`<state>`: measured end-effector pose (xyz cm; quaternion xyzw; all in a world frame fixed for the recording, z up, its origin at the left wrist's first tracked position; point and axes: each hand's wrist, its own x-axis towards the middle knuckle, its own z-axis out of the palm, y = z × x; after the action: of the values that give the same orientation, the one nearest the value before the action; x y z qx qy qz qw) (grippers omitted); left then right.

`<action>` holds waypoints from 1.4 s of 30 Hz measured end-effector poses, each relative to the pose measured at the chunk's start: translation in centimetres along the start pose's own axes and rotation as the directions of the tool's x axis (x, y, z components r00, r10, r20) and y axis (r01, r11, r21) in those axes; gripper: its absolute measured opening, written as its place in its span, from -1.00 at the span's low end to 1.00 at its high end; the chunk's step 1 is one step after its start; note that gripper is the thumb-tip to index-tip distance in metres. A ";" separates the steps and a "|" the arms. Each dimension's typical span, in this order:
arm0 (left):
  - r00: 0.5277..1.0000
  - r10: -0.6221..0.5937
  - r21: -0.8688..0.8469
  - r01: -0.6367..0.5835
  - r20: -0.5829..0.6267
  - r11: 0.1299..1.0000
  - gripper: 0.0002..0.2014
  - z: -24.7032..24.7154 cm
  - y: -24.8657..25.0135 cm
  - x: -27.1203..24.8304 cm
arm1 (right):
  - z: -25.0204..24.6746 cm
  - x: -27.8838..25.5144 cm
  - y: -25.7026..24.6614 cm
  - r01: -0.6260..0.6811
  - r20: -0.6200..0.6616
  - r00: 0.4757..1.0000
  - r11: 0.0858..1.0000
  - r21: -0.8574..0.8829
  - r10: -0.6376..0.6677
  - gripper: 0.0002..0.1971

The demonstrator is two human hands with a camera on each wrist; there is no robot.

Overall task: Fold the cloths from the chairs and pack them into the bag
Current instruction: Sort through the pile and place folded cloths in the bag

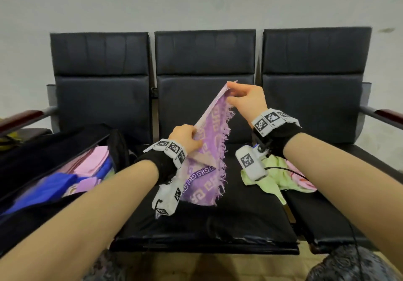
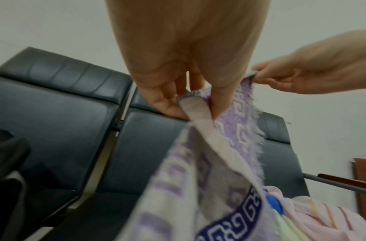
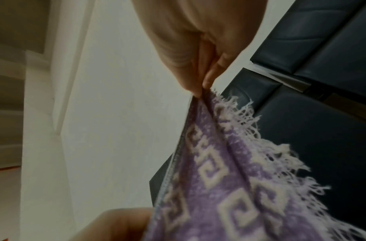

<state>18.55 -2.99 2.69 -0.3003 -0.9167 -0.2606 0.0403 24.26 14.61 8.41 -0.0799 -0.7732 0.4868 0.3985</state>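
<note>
Your left hand (image 1: 187, 138) and right hand (image 1: 246, 102) fingers pinch the frayed, fringed purple terry cloth (image 1: 210, 150) taut above the padded black seat (image 1: 218, 219).

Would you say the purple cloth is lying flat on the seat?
No, the left hand and right hand hold the purple cloth up above the seat.

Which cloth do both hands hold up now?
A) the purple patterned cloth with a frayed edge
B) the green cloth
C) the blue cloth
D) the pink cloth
A: the left hand and the right hand each pinch the purple patterned cloth above the middle seat; the green cloth lies untouched.
</note>
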 end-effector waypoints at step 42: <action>0.556 -0.190 -0.034 0.368 0.809 0.929 -0.86 3.9 -9.6 -6.3 | -2.2 -13.9 17.8 -0.501 0.659 0.251 0.678 -0.538 0.709 -0.83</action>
<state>18.50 -10.93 -6.46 -0.2369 -0.8428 -0.1933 -0.4429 30.40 18.13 -13.14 -0.1738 -0.8174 0.4882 -0.2516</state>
